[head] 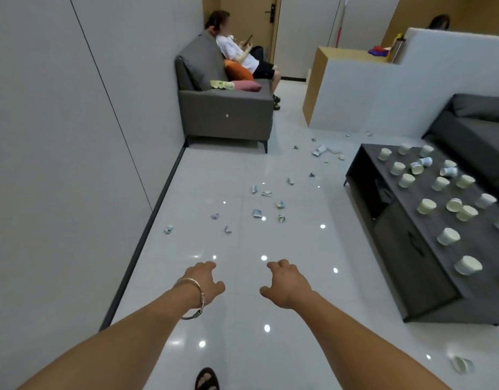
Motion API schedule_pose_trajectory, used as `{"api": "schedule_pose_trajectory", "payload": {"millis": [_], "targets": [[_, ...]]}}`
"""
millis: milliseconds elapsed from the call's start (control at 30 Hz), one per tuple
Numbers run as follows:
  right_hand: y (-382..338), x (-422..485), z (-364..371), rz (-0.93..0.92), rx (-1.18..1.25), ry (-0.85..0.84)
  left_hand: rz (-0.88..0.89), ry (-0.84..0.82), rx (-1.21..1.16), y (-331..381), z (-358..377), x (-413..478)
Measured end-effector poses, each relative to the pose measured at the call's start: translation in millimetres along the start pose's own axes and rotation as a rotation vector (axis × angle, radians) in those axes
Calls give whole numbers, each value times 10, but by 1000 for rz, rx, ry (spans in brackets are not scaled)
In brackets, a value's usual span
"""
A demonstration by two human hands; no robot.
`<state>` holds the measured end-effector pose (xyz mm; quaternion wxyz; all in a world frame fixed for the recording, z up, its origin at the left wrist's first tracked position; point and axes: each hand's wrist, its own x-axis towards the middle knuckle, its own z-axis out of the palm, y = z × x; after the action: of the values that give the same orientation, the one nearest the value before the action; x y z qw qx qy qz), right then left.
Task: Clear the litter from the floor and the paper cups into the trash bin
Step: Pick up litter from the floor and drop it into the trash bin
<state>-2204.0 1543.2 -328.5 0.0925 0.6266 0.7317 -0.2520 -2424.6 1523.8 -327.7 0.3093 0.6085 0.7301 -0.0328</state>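
The glossy white tiled floor (242,170) fills most of the view, and the job on it looks barely begun, if at all. The long dark grey low table (405,277) on the right carries the pale paper cups (448,236), spread over its whole top. Most stand mouth down and a few lie tipped on their sides near the far end. The torn bluish-white paper scraps (257,213) lie scattered across the tiles ahead, from mid-floor towards the grey fabric sofa (226,114) against the far wall, where a seated person (242,52) looks at a phone. One flattened pale cup (462,364) lies on the floor near the right, close to the table's near end. No trash bin is in view, so the step in hand reads as the approach to the litter. The next move probably calls for stepping forward, bending to the nearest scraps and gathering them, then finding the bin. Both arms reach out level in front. The left hand (204,280) and the right hand (285,284) hang palm down over bare tile, well short of the scraps, with fingers loosely curled and holding nothing. A thin metal bangle (193,298) sits on the left wrist.
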Motion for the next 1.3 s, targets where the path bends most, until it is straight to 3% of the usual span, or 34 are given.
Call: {"api": "schedule_pose_trajectory", "payload": {"millis": [500,767,1033,1300], "targets": [[238,2455,-888,8,31,-92,-70,-96,-8,452,-1067,2465],[422,4024,-1613,-89,-76,-179,-224,-85,-206,732,-1433,3678],[-86,5481,-1784,-195,-167,-322,-408,-125,-372,160,-1597,4704],[-603,7279,-1234,-186,-232,-441,-507,-192,-518,-725,-1472,6314]]}}
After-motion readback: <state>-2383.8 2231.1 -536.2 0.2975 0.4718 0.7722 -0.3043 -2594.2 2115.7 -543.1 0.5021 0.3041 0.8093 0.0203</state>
